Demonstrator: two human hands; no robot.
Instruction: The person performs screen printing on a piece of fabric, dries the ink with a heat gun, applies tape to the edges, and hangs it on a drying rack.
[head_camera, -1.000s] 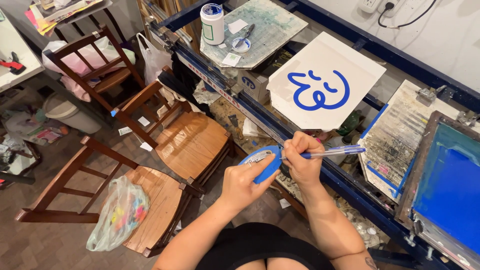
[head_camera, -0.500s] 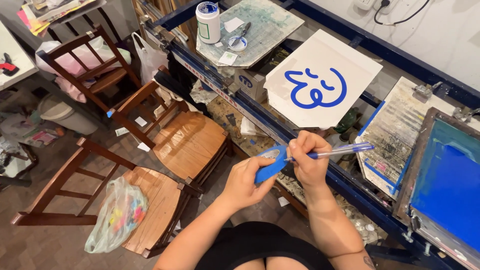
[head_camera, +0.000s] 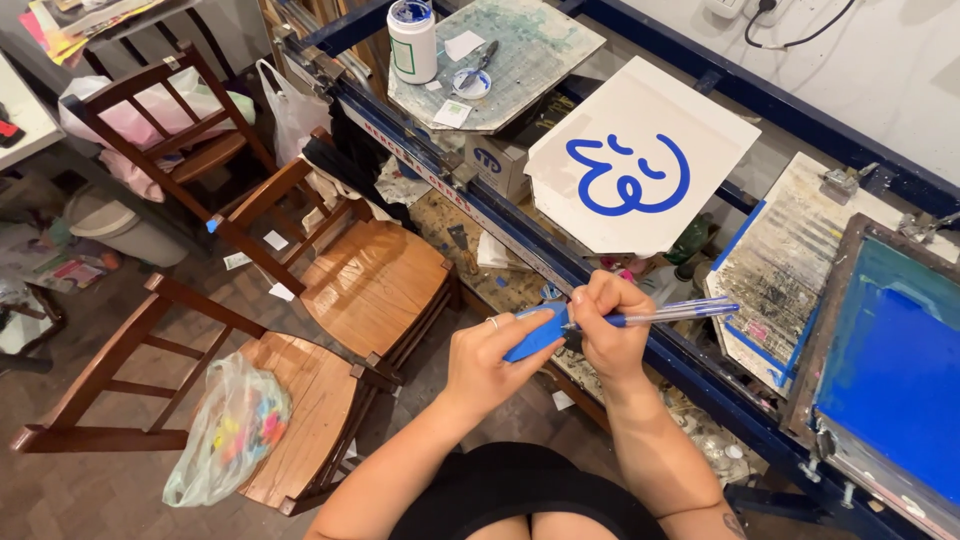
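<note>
My left hand (head_camera: 485, 362) holds a small blue flat piece (head_camera: 534, 334) between thumb and fingers, in front of my body. My right hand (head_camera: 606, 332) grips a clear ballpoint pen (head_camera: 672, 315), its tip resting on the blue piece and its far end pointing right. Both hands hover just in front of the blue metal rail (head_camera: 700, 375) of the printing table. Beyond them lies a white board (head_camera: 640, 160) printed with a blue curly line drawing.
A screen frame coated with blue ink (head_camera: 895, 370) sits at the right. A white jar (head_camera: 412, 40) and scissors (head_camera: 478, 66) stand on a stained board at the back. Three wooden chairs (head_camera: 370, 285) are on the left; one holds a plastic bag (head_camera: 230, 425).
The hands stay together on the blue piece, the pen still pressed to it. The view has shifted a little; the pen tilts slightly more level.
</note>
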